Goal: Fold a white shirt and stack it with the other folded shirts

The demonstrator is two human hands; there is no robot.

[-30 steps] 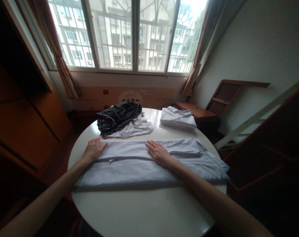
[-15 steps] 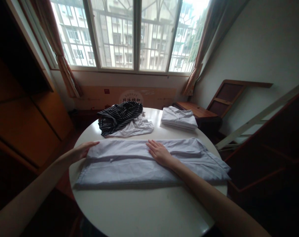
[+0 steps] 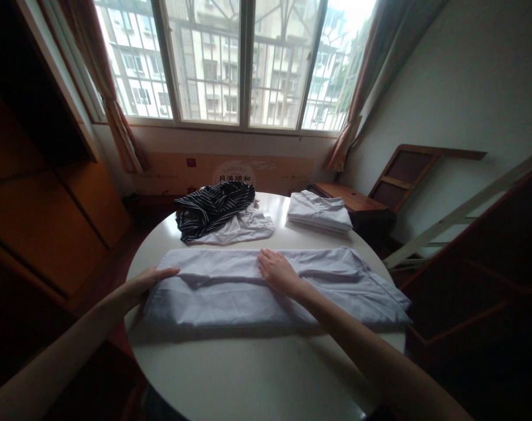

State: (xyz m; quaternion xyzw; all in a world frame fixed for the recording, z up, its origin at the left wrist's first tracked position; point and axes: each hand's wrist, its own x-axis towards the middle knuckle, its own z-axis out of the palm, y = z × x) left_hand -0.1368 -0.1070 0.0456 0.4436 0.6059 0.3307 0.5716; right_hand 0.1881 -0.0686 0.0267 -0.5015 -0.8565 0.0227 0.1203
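So the white garment lies in a long strip across the counter, left hand pinching its left end, right hand spread flat on top, looks half-folded to me, with a white stack already neatly folded and the black striped cloth still crumpled.

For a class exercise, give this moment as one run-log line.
left hand: holds garment at left edge | right hand: flat on garment | striped cloth, folded stack: beyond, on table
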